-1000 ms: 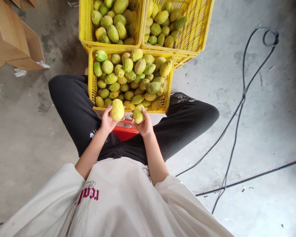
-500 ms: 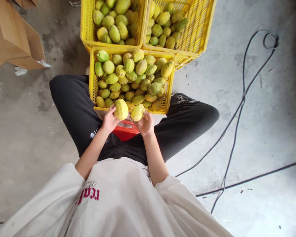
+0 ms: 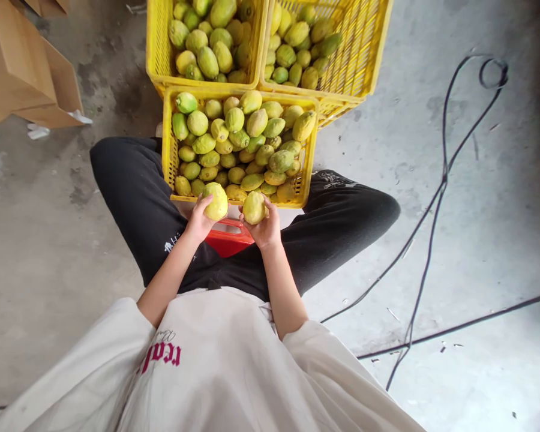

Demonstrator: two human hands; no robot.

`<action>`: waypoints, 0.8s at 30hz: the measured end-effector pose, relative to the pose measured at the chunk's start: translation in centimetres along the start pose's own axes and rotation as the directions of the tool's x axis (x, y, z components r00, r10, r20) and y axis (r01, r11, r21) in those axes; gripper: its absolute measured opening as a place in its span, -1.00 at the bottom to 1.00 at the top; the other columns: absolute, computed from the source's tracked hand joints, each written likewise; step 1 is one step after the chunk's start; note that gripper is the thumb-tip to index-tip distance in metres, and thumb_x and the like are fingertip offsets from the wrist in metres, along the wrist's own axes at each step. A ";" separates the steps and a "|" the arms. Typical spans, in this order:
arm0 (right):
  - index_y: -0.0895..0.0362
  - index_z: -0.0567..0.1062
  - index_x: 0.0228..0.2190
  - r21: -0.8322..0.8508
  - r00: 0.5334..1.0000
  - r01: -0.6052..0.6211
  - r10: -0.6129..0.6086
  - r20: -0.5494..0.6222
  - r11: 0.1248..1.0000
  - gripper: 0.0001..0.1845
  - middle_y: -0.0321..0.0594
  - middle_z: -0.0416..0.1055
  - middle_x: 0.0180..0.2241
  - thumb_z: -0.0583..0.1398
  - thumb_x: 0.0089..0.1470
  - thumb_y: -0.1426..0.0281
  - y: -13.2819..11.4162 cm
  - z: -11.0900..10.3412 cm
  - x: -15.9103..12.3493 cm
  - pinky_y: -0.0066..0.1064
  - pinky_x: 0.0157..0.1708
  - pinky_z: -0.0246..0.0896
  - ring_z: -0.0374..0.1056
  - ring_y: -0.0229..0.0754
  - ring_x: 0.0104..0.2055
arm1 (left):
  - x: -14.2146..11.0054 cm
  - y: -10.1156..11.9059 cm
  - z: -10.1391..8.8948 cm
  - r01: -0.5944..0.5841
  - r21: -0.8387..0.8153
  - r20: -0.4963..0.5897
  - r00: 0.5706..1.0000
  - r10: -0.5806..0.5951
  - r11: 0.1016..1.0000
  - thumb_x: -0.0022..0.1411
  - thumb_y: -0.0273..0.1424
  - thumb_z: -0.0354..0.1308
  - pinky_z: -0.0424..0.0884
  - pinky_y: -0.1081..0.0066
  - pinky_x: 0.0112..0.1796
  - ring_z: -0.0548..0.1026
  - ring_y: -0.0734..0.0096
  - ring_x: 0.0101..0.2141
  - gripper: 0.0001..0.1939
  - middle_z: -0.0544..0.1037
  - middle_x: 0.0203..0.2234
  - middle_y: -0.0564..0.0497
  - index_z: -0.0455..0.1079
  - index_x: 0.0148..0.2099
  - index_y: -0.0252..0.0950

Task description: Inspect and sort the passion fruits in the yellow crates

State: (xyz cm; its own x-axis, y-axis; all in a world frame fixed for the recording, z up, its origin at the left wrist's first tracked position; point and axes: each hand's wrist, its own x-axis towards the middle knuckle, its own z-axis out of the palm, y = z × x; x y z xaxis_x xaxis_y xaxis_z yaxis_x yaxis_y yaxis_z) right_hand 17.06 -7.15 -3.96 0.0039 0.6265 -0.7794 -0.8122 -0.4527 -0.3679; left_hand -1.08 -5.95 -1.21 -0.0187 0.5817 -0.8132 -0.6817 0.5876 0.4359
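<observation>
My left hand (image 3: 200, 219) is closed around a pale yellow oval fruit (image 3: 216, 202) with a bumpy skin. A second yellow fruit (image 3: 254, 207), slightly smaller, rests in my right hand (image 3: 267, 225), with the fingers and thumb curled about it. The two fruits are side by side with a gap between them, just over the near rim of a yellow plastic crate (image 3: 309, 174). Inside that crate lie many green and yellow fruits (image 3: 235, 119) of the same lemon-like or papaya-like look; I cannot tell the exact kind.
Two more yellow crates, a left one (image 3: 155, 42) and a right one (image 3: 364, 42), hold similar fruit behind the near crate. Between my legs is a red plastic object (image 3: 228, 243). Cardboard boxes (image 3: 18, 66) stand at left. Black cables (image 3: 441, 186) cross the floor at right.
My hands have moved slightly apart, widening the gap between the two fruits. Both fruits have turned a little in the fingers. The crates look the same.
</observation>
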 end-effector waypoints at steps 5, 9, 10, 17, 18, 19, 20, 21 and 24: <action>-0.11 0.52 -0.01 -0.006 0.999 0.016 -0.016 0.030 1.000 -0.69 -0.26 0.75 -0.13 0.30 0.20 0.25 0.0 0.0 0.0 -0.05 -0.13 0.78 0.76 0.13 0.02 | -0.4 0.5 0.4 0.024 -0.121 -0.003 1.000 -0.025 0.992 0.52 -0.23 0.19 0.80 -0.05 0.18 0.81 -0.20 0.21 -0.76 0.81 -0.12 -0.10 0.55 0.09 -0.20; -0.09 0.54 0.00 0.018 0.999 0.017 -0.017 0.029 1.000 -0.68 -0.27 0.76 -0.09 0.35 0.20 0.25 0.0 -0.1 0.1 0.05 0.00 0.80 0.77 0.13 0.06 | -0.3 0.2 0.4 0.000 -0.118 0.016 1.000 0.002 0.993 0.41 -0.25 0.24 0.74 -0.16 0.29 0.74 -0.27 0.33 -0.72 0.81 0.03 -0.12 0.52 0.11 -0.16; -0.08 0.55 -0.01 0.017 1.000 0.008 -0.009 0.027 1.000 -0.67 -0.26 0.76 -0.09 0.37 0.20 0.24 0.0 -0.1 0.1 0.04 0.00 0.81 0.77 0.13 0.05 | -0.3 0.2 0.4 -0.010 -0.105 0.029 0.999 0.013 0.994 0.38 -0.26 0.27 0.72 -0.16 0.31 0.72 -0.26 0.35 -0.71 0.81 0.06 -0.11 0.52 0.11 -0.15; -0.01 0.59 -0.11 -0.055 0.998 -0.042 0.040 -0.038 0.998 -0.71 -0.27 0.65 -0.26 0.49 0.22 0.19 -0.1 0.1 0.1 -0.36 -0.40 0.66 0.66 -0.06 -0.26 | -0.6 0.3 0.5 -0.051 -0.034 0.035 0.998 0.053 0.998 0.31 -0.41 0.34 0.72 0.01 0.34 0.71 -0.02 0.32 -0.77 0.77 -0.04 0.02 0.53 0.01 -0.12; 0.00 0.59 -0.12 -0.050 0.998 -0.043 0.041 -0.051 0.998 -0.70 -0.28 0.64 -0.27 0.50 0.21 0.20 -0.1 0.2 0.1 -0.42 -0.46 0.60 0.63 -0.10 -0.29 | -0.6 0.2 0.4 -0.044 -0.015 0.024 0.999 0.045 0.999 0.29 -0.40 0.36 0.73 0.03 0.32 0.72 -0.02 0.30 -0.77 0.77 -0.07 0.01 0.54 0.00 -0.13; 0.00 0.59 -0.13 -0.042 0.997 -0.043 0.040 -0.066 0.998 -0.70 -0.28 0.63 -0.28 0.51 0.20 0.22 -0.1 0.3 0.0 -0.46 -0.51 0.54 0.63 -0.12 -0.30 | -0.5 0.1 0.4 -0.036 0.000 0.012 0.999 0.036 0.999 0.28 -0.40 0.38 0.75 0.05 0.30 0.72 -0.02 0.28 -0.78 0.77 -0.10 0.00 0.54 -0.03 -0.14; 0.01 0.58 -0.14 -0.036 0.996 -0.045 0.042 -0.081 0.998 -0.71 -0.28 0.63 -0.27 0.50 0.21 0.22 -0.1 0.4 0.0 -0.49 -0.53 0.51 0.63 -0.12 -0.30 | -0.4 0.0 0.3 -0.031 0.010 0.005 0.999 0.031 0.999 0.27 -0.38 0.39 0.75 0.07 0.29 0.73 -0.02 0.27 -0.79 0.76 -0.12 -0.01 0.55 -0.05 -0.15; 0.01 0.58 -0.14 -0.032 0.994 -0.049 0.046 -0.095 0.998 -0.73 -0.27 0.63 -0.27 0.49 0.22 0.23 -0.1 0.5 0.0 -0.51 -0.55 0.48 0.63 -0.12 -0.29 | -0.3 -0.1 0.2 -0.032 0.017 0.003 0.999 0.032 0.999 0.26 -0.38 0.40 0.76 0.09 0.28 0.73 -0.03 0.27 -0.80 0.76 -0.13 -0.02 0.55 -0.06 -0.15; 0.01 0.58 -0.13 -0.018 0.991 -0.067 0.064 -0.118 0.998 -0.75 -0.26 0.63 -0.27 0.46 0.26 0.21 -0.2 0.6 0.0 -0.52 -0.57 0.47 0.64 -0.12 -0.30 | -0.3 -0.1 0.2 -0.057 0.030 0.024 0.998 0.056 0.998 0.24 -0.37 0.40 0.73 0.10 0.31 0.73 -0.02 0.29 -0.77 0.76 -0.14 0.00 0.54 -0.05 -0.14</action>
State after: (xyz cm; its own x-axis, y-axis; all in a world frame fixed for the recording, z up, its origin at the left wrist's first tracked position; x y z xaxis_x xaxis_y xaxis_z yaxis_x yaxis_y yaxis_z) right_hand 16.87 -6.70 -3.55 0.0204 0.5169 -0.8558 -0.8000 -0.5049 -0.3241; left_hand -0.84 -6.10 -0.96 -0.0393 0.6271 -0.7779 -0.6576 0.5700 0.4927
